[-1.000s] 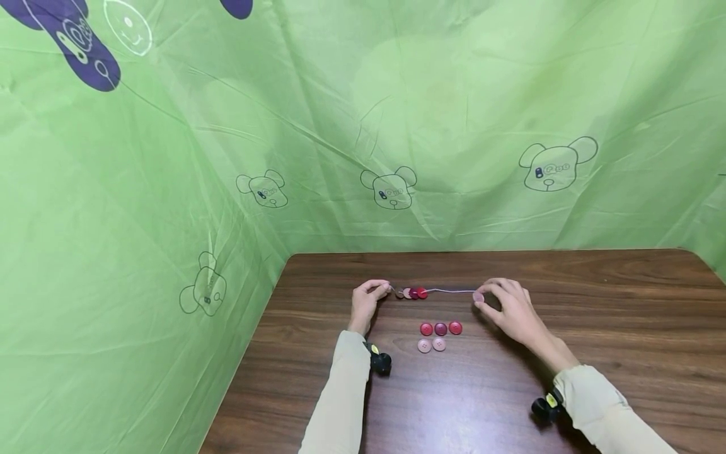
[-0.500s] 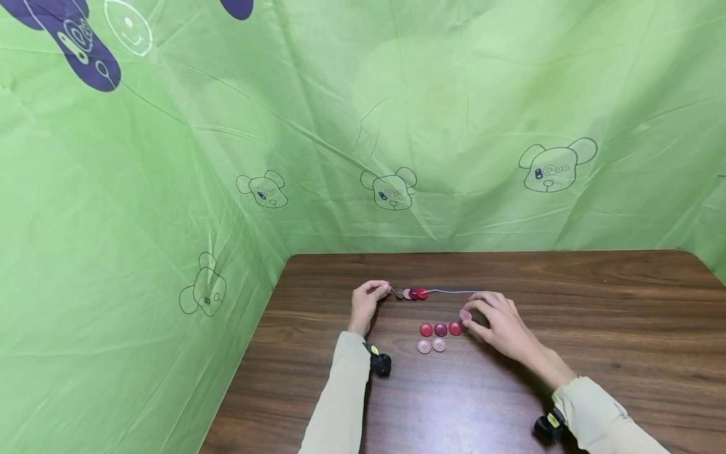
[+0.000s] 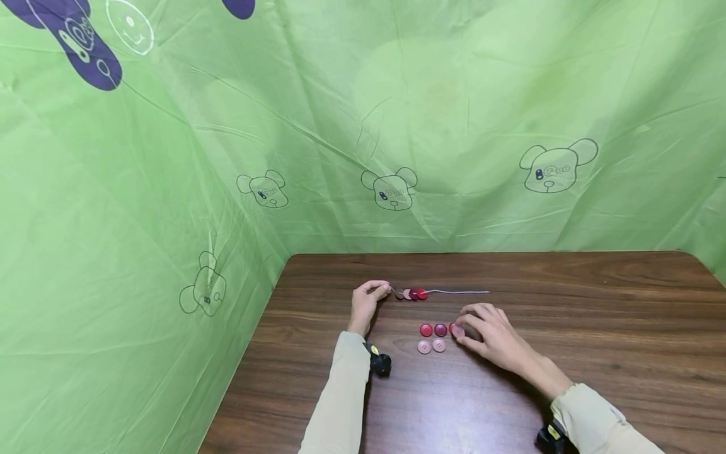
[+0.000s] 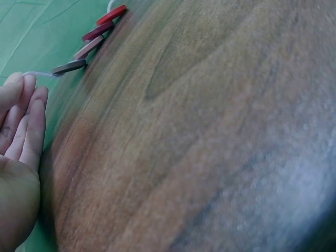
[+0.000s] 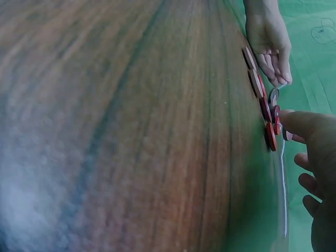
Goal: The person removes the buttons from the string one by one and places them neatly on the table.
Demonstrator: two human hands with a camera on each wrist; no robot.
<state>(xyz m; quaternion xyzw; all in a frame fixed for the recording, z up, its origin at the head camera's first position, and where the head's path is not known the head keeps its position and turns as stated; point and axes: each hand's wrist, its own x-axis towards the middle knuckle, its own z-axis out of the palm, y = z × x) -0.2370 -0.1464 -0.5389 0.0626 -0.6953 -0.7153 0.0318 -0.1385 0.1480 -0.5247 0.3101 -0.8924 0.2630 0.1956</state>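
My left hand [image 3: 364,308] pinches the end of a pale string [image 3: 462,292] between thumb and fingertips. On the string sit a brown button [image 4: 68,67], a pink button [image 4: 88,47], a dark red button [image 4: 98,30] and a red button [image 4: 111,14], leaning against one another. The string's other end lies loose to the right. My right hand [image 3: 498,337] pinches a light pink button [image 3: 459,331] between thumb and fingers. That button overlaps a loose red button [image 3: 451,327], partly hiding it. In the right wrist view, my right thumb covers part of the held button.
Left of the right hand lie a red button [image 3: 426,330] and a purple button [image 3: 440,330] in a row. Nearer the person are pink buttons [image 3: 424,347]. The wooden table [image 3: 624,315] backs onto a green cloth [image 3: 454,126] with printed bear heads.
My right hand has moved from the string's right end toward the person and left, carrying the pink button to the loose red one. The left hand has stayed in place.
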